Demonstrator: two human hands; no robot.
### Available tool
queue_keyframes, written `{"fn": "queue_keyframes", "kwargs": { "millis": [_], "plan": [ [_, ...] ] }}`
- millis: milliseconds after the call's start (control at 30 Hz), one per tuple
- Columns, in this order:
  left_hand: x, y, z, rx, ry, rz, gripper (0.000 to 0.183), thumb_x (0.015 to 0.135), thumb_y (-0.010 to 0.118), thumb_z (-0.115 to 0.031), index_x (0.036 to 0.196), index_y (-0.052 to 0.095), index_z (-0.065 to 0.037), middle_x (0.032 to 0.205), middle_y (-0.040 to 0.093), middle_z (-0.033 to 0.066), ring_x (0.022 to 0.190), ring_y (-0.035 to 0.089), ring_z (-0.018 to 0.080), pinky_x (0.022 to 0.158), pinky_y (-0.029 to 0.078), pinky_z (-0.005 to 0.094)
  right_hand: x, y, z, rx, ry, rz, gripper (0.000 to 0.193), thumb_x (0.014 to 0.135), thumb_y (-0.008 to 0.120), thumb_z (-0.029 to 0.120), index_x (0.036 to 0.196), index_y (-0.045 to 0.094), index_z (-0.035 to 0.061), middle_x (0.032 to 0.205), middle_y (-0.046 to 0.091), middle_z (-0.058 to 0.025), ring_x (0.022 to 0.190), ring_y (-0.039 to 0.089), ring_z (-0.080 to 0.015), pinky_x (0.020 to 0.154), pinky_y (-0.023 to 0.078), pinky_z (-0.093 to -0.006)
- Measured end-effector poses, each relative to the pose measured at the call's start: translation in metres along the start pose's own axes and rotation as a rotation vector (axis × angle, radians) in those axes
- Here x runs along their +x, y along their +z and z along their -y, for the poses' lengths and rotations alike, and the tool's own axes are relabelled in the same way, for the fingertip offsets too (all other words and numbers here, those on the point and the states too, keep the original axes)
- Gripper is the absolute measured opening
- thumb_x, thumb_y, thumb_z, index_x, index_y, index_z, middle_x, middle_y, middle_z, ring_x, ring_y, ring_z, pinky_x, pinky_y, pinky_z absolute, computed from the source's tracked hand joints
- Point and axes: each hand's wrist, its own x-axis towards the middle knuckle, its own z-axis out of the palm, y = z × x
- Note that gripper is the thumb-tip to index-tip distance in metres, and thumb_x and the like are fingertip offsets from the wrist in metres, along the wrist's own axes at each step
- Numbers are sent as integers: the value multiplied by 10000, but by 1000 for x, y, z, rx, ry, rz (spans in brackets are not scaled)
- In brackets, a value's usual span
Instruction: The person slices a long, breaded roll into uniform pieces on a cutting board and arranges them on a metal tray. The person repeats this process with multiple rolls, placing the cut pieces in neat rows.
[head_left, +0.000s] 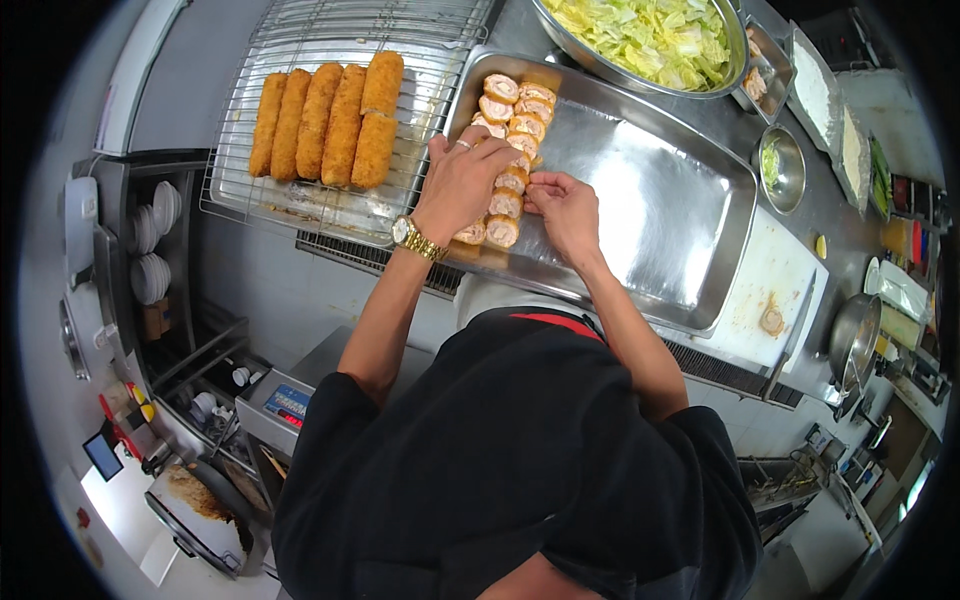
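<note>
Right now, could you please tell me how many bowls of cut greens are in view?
2: the large metal bowl at the top, beyond the deep metal tray, and the small metal bowl farther right. Others may be hidden.

Rm to pass: tray [655, 190], R side; roll slices [526, 125] block L, lettuce bowl [600, 66] @ far rim.

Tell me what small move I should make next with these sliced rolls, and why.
I'd probably nudge the right row of slices gently leftward with your right hand, to keep the rows snug. That hand is already at the row's right edge, your left hand is over the slices, and both rows sit along the left side of the tray.
</note>
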Motion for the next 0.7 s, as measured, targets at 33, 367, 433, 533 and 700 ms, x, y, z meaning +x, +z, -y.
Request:
{"fn": "queue_keyframes", "kwargs": {
  "millis": [33, 367, 433, 533, 700],
  "plan": [
    [1, 0, 1, -3, 4, 2, 363, 955, 649, -40, 1235, 814, -202, 1246, 798, -38, 1310, 649, 220, 997, 367, 527, -1, 0, -1, 4, -10, 3, 236, 999, 753, 88, 1147, 788, -92, 973, 830, -135, 828, 803, -171, 786, 655, -303],
    [8, -1, 3, -41, 39, 76, 391, 956, 629, -2, 1221, 826, -211, 1231, 796, -31, 1339, 634, 210, 1023, 358, 526, -3, -2, 3, -42, 68, 63, 173, 1041, 726, 11, 1171, 726, -103, 1064, 778, -133, 907, 764, -164, 825, 669, -295],
    [8, 0, 4, -30, 44, 57, 389, 955, 638, -2, 1227, 825, -209, 1234, 794, -29, 1336, 632, 211, 1027, 354, 523, -5, -1, 4, -34, 21, 26, 194, 1018, 760, 59, 1139, 761, -93, 986, 805, -139, 842, 783, -168, 771, 658, -302],
    [8, 1, 5, -42, 28, 64, 344, 973, 671, -38, 1236, 815, -206, 1245, 788, -26, 1326, 635, 215, 1026, 353, 522, -9, 0, 6, -77, 69, 31, 193, 1030, 763, 62, 1142, 751, -94, 981, 795, -121, 846, 770, -156, 775, 655, -289],
    [7, -1, 3, -44, -15, 81, 275, 1000, 716, -111, 1244, 800, -206, 1262, 781, -26, 1337, 629, 222, 1034, 345, 532, -16, 0, 8, -85, 71, 40, 215, 1028, 785, 78, 1158, 750, -91, 984, 794, -111, 835, 765, -142, 759, 647, -273]
  ]
}}
